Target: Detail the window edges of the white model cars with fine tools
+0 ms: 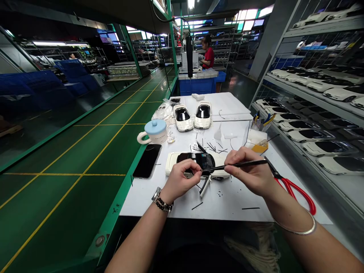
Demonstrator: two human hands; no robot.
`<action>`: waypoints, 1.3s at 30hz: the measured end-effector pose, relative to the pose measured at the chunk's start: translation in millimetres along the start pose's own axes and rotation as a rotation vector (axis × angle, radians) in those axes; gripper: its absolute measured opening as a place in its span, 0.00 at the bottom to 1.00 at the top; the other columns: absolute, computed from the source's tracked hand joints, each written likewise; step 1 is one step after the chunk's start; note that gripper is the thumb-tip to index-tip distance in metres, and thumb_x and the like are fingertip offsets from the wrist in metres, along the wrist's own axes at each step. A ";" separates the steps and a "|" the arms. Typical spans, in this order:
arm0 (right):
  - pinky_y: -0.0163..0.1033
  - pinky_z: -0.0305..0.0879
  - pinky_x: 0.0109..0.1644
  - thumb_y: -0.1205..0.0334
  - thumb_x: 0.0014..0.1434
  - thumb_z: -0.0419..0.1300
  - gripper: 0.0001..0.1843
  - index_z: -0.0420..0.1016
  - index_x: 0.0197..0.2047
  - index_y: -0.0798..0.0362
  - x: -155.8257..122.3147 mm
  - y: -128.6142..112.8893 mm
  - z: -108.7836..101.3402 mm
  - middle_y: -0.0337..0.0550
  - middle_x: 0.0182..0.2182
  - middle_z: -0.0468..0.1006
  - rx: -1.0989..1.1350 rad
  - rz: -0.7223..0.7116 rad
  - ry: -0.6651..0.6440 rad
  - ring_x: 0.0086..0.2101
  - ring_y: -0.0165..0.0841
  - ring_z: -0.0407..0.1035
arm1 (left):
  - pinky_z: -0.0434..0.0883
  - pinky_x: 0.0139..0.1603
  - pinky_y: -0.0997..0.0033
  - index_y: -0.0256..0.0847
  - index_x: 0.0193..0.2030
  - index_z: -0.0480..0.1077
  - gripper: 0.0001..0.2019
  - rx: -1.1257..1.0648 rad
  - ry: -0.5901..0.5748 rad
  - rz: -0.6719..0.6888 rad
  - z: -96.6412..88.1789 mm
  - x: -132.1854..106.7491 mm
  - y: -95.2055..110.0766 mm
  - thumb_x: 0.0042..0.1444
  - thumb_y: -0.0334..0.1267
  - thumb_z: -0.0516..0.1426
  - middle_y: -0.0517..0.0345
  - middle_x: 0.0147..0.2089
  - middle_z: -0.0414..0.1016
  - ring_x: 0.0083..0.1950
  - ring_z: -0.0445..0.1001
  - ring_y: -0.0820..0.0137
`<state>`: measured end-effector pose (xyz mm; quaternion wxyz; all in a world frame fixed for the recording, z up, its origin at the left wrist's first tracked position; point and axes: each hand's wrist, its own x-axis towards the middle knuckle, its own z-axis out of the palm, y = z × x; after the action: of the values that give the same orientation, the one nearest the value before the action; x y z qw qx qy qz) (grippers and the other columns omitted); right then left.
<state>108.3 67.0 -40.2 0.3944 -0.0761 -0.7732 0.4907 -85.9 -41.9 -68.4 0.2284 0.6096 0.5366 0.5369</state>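
A white model car (171,162) with black windows lies sideways before me, its door swung out toward my side. My right hand (251,174) is closed round black tweezers (250,163), whose thin end points left over the car. At that tip, my left hand (183,177) pinches with thumb and forefinger; whatever is between them is too small to make out. Thin black strips (212,147) are scattered behind the car, and another black strip (250,208) rests near the front edge. Red-handled scissors (295,189) lie partly behind my right wrist.
Two more white model cars (183,118) stand farther back. On the left are a lidded mug (156,132) and a phone (148,161). A clear tool holder (257,138) stands at right, beside a rack (284,84) of car bodies. A person in red (209,57) works beyond.
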 end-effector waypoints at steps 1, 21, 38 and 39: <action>0.39 0.60 0.32 0.69 0.58 0.62 0.07 0.67 0.34 0.50 0.3 -0.3 -0.6 0.39 0.29 0.70 -0.006 -0.003 -0.011 0.29 0.32 0.64 | 0.67 0.34 0.72 0.38 0.29 0.69 0.03 -0.001 0.001 -0.006 -0.3 -0.2 0.0 0.53 0.31 0.57 0.57 0.30 0.71 0.32 0.69 0.72; 0.31 0.61 0.26 0.63 0.44 0.73 0.19 0.64 0.24 0.53 10.4 15.9 16.5 0.33 0.19 0.65 0.585 0.369 0.493 0.21 0.25 0.61 | 0.71 0.38 0.68 0.39 0.33 0.73 0.03 -0.020 0.098 0.088 -3.1 -2.4 -1.2 0.56 0.34 0.58 0.54 0.33 0.75 0.36 0.72 0.69; 0.28 0.61 0.25 0.62 0.41 0.75 0.25 0.58 0.21 0.55 2.4 1.9 44.9 0.34 0.17 0.64 0.614 0.460 0.630 0.21 0.25 0.63 | 0.72 0.44 0.62 0.41 0.32 0.74 0.03 0.222 0.368 0.200 7.4 -5.5 4.3 0.54 0.30 0.60 0.56 0.34 0.78 0.38 0.76 0.66; 0.28 0.61 0.26 0.62 0.41 0.75 0.25 0.58 0.21 0.55 1.9 2.1 44.6 0.35 0.17 0.64 0.614 0.460 0.629 0.22 0.25 0.63 | 0.72 0.44 0.62 0.41 0.32 0.74 0.03 0.225 0.369 0.202 7.4 -5.4 4.1 0.54 0.30 0.60 0.56 0.34 0.78 0.38 0.76 0.66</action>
<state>76.0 37.9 -50.1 0.4944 -0.2695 -0.3996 0.7234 -76.8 -45.9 -69.5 0.0022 0.5735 0.5620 0.5960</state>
